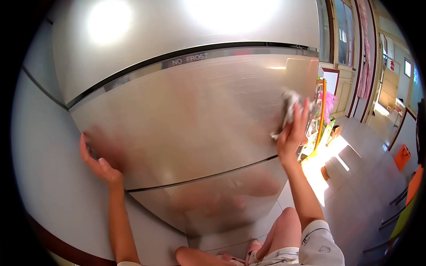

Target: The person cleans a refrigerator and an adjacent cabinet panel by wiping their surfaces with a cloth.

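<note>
Silvery refrigerator doors (199, 111) fill the view. Near the middle panel's right edge, the right hand (291, 139), fingers extended, holds a crumpled cloth (290, 104), likely pressing it to the metal; the left hand (104, 168), loosely open, braces the opposite edge, probably for balance.

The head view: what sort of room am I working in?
Probably a home, perhaps a kitchen or hallway: a steel refrigerator marked NO FROST, a pink curtain by wood-framed windows, and a tiled floor running to a further room.

Crumpled cloth (290, 105) against refrigerator (191, 119)
</note>
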A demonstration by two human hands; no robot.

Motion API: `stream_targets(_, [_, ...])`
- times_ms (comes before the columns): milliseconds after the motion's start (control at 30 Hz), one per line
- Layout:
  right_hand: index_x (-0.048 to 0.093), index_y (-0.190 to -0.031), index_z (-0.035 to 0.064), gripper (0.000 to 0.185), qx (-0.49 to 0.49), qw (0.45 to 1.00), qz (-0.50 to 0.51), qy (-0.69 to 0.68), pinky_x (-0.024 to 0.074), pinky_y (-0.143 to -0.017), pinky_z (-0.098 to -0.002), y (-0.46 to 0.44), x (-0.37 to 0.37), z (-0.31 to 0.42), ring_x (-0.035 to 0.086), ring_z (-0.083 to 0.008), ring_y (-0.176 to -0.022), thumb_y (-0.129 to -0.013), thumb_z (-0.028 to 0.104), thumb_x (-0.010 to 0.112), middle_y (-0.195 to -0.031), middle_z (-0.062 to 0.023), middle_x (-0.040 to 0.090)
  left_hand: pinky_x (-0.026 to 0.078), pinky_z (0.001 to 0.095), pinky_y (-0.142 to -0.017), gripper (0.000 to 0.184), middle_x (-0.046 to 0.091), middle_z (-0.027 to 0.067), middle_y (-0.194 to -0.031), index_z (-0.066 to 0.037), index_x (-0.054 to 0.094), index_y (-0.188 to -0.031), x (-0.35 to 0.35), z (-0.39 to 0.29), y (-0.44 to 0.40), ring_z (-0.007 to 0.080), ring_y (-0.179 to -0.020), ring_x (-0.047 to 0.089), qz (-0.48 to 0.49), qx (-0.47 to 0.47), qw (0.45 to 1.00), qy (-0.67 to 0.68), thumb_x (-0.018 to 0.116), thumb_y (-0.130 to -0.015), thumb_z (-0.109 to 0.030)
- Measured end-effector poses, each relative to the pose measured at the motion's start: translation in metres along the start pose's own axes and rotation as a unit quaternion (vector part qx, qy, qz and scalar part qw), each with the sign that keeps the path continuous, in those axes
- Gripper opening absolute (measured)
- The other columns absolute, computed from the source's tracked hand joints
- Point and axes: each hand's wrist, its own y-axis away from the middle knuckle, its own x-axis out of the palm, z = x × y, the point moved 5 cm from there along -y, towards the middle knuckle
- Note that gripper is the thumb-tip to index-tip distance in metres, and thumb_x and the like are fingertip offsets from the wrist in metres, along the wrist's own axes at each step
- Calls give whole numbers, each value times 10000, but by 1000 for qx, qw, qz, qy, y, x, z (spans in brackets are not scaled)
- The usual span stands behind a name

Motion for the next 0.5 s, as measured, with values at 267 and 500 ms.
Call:
stream_targets(267, [474,-1286,95,544,-72,987,-80,-117,323,-1044,-368,-160,60,83,383,-323,-1270,-807,-143,371,-1376,-169,399,259,412,-1047,495,324,186,-1387,60,294,-1335,-4,-8,-1,308,-1267,335,13,47,997,-55,334,-899,-171])
stream_targets(500, [443,-1243,-13,483,-319,930,28,-181,312,-1041,-419,-156,136,254,380,-360,-1239,-764,-12,497,-1378,-177,373,266,412,-1038,488,356,182,-1371,49,312,-1334,-8,0,1,311,-1257,347,0,25,999,-29,357,-889,-147])
